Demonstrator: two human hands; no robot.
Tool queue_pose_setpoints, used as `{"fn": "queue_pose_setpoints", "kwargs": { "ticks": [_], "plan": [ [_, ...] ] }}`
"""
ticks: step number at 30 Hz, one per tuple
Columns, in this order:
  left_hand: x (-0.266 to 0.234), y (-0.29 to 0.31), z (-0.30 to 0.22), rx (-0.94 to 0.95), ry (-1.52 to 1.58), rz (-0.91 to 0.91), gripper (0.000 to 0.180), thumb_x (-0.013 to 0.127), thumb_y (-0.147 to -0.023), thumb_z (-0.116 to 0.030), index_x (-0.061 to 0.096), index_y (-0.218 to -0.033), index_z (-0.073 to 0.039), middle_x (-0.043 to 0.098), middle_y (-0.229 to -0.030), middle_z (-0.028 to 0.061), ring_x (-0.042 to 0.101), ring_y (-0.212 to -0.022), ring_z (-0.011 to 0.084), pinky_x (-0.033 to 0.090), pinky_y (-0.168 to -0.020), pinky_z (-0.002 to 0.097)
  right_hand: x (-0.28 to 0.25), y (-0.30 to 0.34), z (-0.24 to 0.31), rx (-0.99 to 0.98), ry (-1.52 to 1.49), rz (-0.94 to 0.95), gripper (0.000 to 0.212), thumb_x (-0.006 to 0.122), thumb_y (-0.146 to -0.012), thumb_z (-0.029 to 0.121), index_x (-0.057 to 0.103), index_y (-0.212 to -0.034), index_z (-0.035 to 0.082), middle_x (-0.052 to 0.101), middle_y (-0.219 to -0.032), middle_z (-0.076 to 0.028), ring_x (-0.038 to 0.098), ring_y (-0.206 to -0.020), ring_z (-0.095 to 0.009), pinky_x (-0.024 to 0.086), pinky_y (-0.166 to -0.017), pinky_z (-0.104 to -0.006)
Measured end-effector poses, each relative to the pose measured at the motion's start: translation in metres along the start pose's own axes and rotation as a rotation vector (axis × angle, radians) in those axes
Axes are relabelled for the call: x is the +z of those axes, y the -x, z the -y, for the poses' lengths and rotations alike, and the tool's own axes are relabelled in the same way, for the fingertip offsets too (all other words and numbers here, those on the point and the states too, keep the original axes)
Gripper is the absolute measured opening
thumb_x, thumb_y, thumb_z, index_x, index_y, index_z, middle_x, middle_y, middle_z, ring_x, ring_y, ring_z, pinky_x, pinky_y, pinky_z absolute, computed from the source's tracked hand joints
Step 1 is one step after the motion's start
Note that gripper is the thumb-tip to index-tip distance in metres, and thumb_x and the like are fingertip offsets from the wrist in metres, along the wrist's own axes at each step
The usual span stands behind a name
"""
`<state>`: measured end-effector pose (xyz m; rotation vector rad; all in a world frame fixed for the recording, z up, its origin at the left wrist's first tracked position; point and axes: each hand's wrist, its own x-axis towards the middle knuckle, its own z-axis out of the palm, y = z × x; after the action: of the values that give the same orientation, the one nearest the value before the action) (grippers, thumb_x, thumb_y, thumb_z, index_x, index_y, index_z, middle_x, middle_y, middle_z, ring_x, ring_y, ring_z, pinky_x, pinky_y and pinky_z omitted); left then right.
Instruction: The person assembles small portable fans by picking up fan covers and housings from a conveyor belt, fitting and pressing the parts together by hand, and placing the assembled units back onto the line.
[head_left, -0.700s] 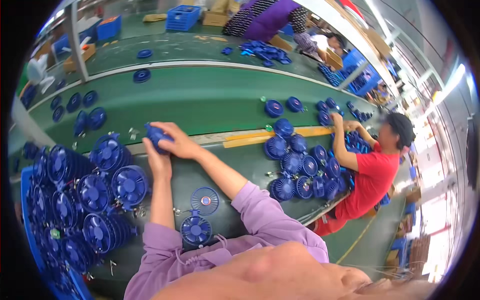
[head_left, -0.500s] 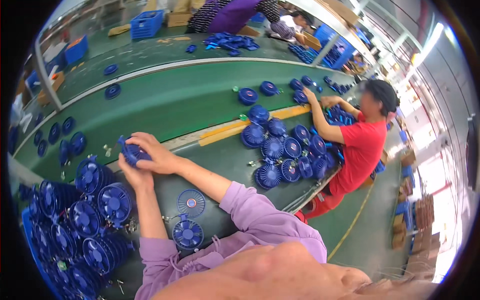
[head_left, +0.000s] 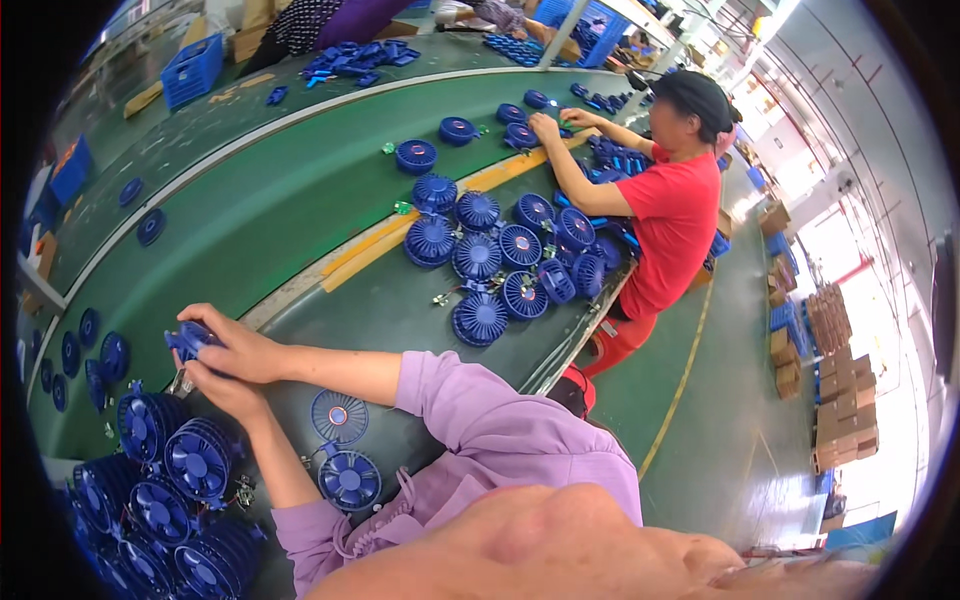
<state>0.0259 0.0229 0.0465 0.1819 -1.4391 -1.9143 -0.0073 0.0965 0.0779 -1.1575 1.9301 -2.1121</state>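
Note:
A round dark-blue fan head [head_left: 196, 338] is gripped between my two hands above the left part of the bench. My right hand [head_left: 242, 350] curls over its near side, and my left hand [head_left: 228, 388] supports it from below, fingers partly hidden. Just below my hands stand stacks of blue fan housings with blades [head_left: 200, 460]. Beside my left forearm lie a flat slotted fan grille [head_left: 339, 416] and a fan housing with blades [head_left: 349, 480], close together, with small wires between them.
A green conveyor belt [head_left: 290, 190] with scattered fan heads runs along the bench's far side. Many assembled fan heads [head_left: 478, 256] crowd the bench to the right. A co-worker in a red shirt [head_left: 675, 210] handles parts there. Across the belt lies a pile of blue parts [head_left: 360, 60].
The view has swung, shifting the whole scene left. Both hands still hold the fan head, which is now turned more edge-on. The co-worker's hands remain near the belt.

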Motion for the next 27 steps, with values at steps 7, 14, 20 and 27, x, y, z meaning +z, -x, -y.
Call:
{"fn": "queue_pose_setpoints", "kwargs": {
  "ticks": [7, 14, 20, 27],
  "plan": [
    [0.003, 0.001, -0.005, 0.118, -0.017, 0.063, 0.047, 0.040, -0.096, -0.028, 0.036, -0.135, 0.000, 0.045, -0.132, 0.0140, 0.044, -0.124, 0.0272, 0.035, -0.104, 0.0404, -0.002, 0.006, -0.002, 0.013, -0.021, -0.065, 0.050, 0.041, -0.096, 0.037, 0.034, -0.133, 0.005, 0.048, -0.124, -0.019, 0.048, -0.118, -0.029, 0.035, -0.102, -0.0386],
    [0.013, 0.009, -0.021, 0.771, -0.749, 0.152, 0.040, 0.060, -0.089, -0.020, 0.052, -0.122, 0.000, 0.053, -0.125, 0.0178, 0.048, -0.117, 0.0336, 0.036, -0.100, 0.0442, -0.009, 0.002, -0.039, 0.519, -1.036, -0.029, 0.060, 0.040, -0.089, 0.068, 0.059, -0.083, 0.011, 0.061, -0.081, 0.000, 0.059, -0.076, -0.012, 0.052, -0.070, -0.0276],
    [-0.001, -0.008, 0.002, 0.079, -0.218, 0.060, 0.039, 0.044, -0.100, -0.030, 0.048, -0.126, -0.001, 0.054, -0.123, 0.0108, 0.051, -0.114, 0.0213, 0.042, -0.098, 0.0361, -0.007, 0.007, -0.046, 0.231, -0.291, -0.043, 0.065, 0.041, -0.096, 0.052, 0.032, -0.137, 0.002, 0.044, -0.134, -0.014, 0.043, -0.124, -0.023, 0.032, -0.107, -0.0371],
    [0.002, -0.004, -0.007, -0.058, -0.080, -0.054, 0.045, 0.044, -0.098, -0.032, 0.050, -0.124, 0.004, 0.055, -0.121, 0.0146, 0.055, -0.109, 0.0234, 0.045, -0.093, 0.0343, 0.012, 0.014, -0.023, -0.017, -0.219, -0.108, 0.064, 0.051, -0.089, 0.035, 0.029, -0.139, 0.001, 0.040, -0.135, -0.023, 0.039, -0.127, -0.036, 0.031, -0.107, -0.0399]
  ]
}}
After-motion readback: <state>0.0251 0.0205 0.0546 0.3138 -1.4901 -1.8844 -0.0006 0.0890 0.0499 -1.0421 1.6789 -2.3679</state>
